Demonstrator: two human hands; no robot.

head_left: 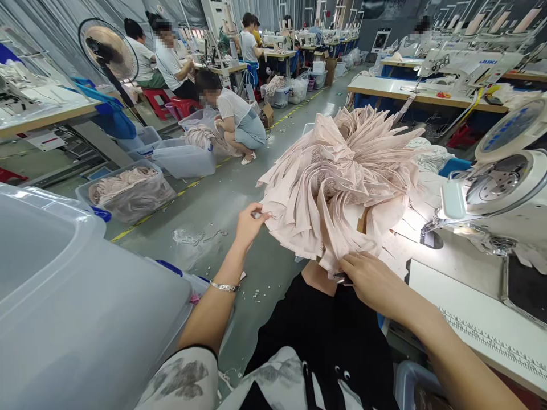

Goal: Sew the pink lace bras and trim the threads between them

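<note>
The left hand [251, 225] pinches bunched pale pink fabric pieces [316, 176] overhanging the white sewing table [401, 247]; the right hand [365, 279] curls closed on their near edge, a dark tool [342, 279] partly hidden beneath.

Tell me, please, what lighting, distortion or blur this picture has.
Head view: strong light brightens the white tabletop beside the pale pink layered fabric pile; head view: wide-angle stretching seems to enlarge the translucent plastic bin at left; head view: pixelation covers the face of a seated co-worker.
</note>
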